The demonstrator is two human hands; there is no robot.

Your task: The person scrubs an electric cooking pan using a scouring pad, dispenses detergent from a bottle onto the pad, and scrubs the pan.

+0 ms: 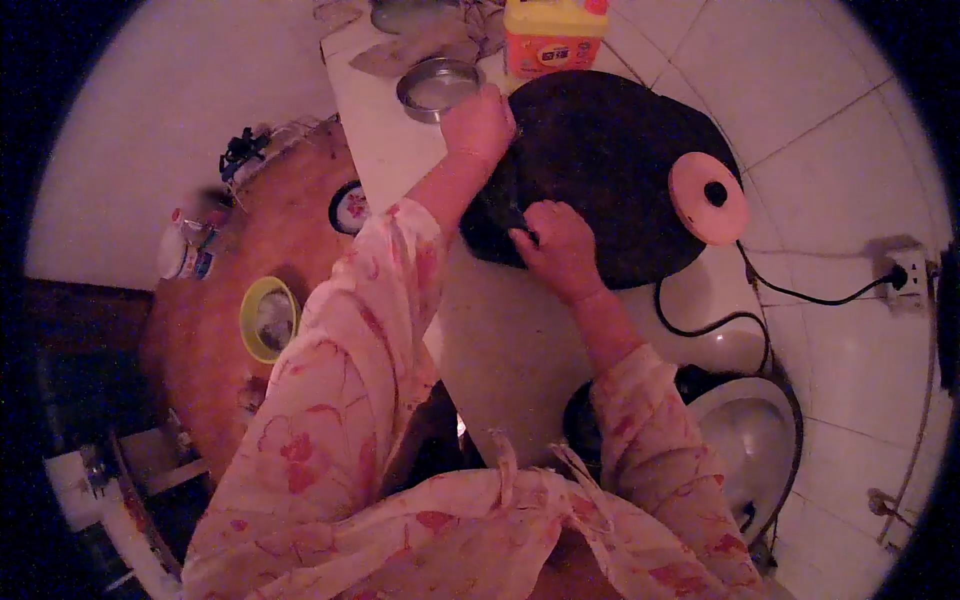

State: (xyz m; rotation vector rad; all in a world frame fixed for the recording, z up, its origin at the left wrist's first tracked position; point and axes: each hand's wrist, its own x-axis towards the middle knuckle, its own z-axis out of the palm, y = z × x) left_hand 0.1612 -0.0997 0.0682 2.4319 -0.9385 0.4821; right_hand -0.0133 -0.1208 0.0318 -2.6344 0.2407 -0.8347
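At the left of the frame, a yellow-green bowl (248, 320) sits on a brown round table (215, 380), and a small plate (352, 208) with a red flower is up and to the right of it. Near the top middle, on the white counter (500, 310), is a round metal tin (412, 106). The left hand (480, 125) is just beside the tin, by the left edge of the big dark round thing (610, 170). Its fingers are curled in, but I cannot tell if they pinch anything. Lower down, near the middle, the right hand (560, 250) is at the bottom left edge of the dark thing. Its fingers are bent too — what sits between them is too dark to tell. The dark thing fills the upper middle, a bit wider than it is tall. It lies to the right of the left hand and mostly above the right hand — both hands look about as near to its left side. A pink disc (688, 200) with a black knob is at its right edge.
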